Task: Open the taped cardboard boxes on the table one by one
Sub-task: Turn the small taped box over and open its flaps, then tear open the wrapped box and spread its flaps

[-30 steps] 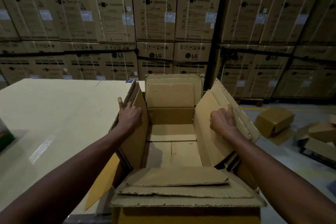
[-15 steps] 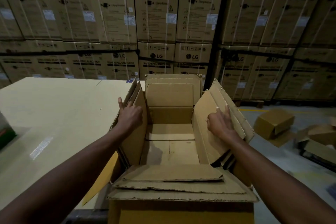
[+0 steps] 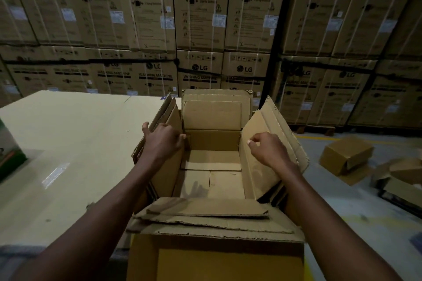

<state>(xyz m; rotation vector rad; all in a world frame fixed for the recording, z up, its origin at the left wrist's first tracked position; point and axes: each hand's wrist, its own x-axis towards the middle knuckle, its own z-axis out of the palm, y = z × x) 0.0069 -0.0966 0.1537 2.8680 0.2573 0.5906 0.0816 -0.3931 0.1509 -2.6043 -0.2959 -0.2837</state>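
Both hands have drawn slightly inward since the earlier frame: the left hand (image 3: 163,141) now has its fingers curled over the inner edge of the left flap (image 3: 169,162), thumb out on the far side, and the right hand (image 3: 267,149) has pulled its fingers into a loose curl against the right flap (image 3: 269,130). The left grip is wrapped round the flap's edge. On the right, the fingertips press the flap's inner face, and I cannot tell whether anything is pinched.

The cardboard box (image 3: 217,255) stands open at the near right corner of the pale worktop (image 3: 68,132), all 4 flaps up or folded out; the near flap (image 3: 210,219) lies flat toward the camera in torn layers. Its inside shows only bare cardboard.

A green-sided carton (image 3: 9,155) sits at the worktop's left edge. Behind stands a wall of stacked washing machine cartons (image 3: 201,7). On the floor to the right lie a small box (image 3: 346,155) on its side and flattened cardboard (image 3: 402,180).
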